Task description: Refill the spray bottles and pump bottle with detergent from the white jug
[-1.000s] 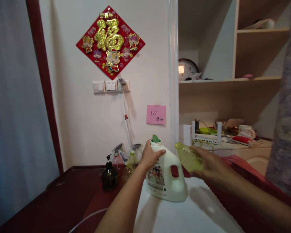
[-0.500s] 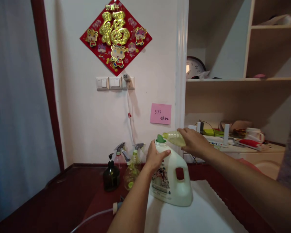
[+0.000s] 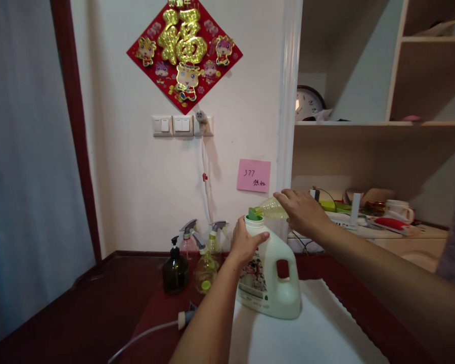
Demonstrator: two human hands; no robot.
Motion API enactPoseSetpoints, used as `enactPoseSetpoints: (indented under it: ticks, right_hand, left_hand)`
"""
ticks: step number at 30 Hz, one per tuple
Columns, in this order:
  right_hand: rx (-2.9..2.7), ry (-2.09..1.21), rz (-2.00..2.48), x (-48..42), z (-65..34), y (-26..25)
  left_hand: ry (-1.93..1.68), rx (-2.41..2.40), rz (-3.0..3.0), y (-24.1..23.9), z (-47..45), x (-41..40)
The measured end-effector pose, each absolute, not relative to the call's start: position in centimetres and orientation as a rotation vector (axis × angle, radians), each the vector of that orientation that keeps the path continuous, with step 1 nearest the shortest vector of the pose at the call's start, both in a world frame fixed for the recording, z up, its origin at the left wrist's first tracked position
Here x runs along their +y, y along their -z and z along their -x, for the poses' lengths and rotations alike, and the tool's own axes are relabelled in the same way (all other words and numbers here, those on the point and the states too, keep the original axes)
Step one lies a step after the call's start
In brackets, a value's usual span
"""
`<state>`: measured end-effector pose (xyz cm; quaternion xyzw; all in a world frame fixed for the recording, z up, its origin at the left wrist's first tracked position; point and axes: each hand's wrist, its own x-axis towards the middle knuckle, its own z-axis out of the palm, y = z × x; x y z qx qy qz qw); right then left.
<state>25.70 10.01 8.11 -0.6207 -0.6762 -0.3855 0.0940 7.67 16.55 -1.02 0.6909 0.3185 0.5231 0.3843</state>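
A large pale green jug (image 3: pixel 282 298) with a side handle stands upright on a white sheet. My left hand (image 3: pixel 248 242) is wrapped round its upper part, just below the uncapped neck. A green spout (image 3: pixel 255 214) sticks up out of the jug's mouth. My right hand (image 3: pixel 301 211) grips a clear yellowish bottle (image 3: pixel 273 208), tilted nearly level, its neck at the spout. Whether liquid is flowing is too small to see. The bottle's base is hidden behind my right fingers.
Left of the jug stand a dark pump bottle (image 3: pixel 175 270), a yellow spray bottle (image 3: pixel 205 270) and a pink spray bottle (image 3: pixel 188 245). A loose spray head (image 3: pixel 185 318) with a tube lies in front. Shelves (image 3: pixel 349 123) hold a clock and clutter at right.
My right hand has raised the bottle's base, so its neck now meets the spout. The left hand keeps its hold on the jug. The view has shifted slightly.
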Motion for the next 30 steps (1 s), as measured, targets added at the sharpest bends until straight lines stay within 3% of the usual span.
enactPoseSetpoints:
  ticks: [30]
  right_hand:
    - [-1.947, 1.512, 1.664, 10.4, -26.2, -9.6]
  left_hand:
    - [-1.337, 0.793, -1.722, 1.4, -7.9, 16.9]
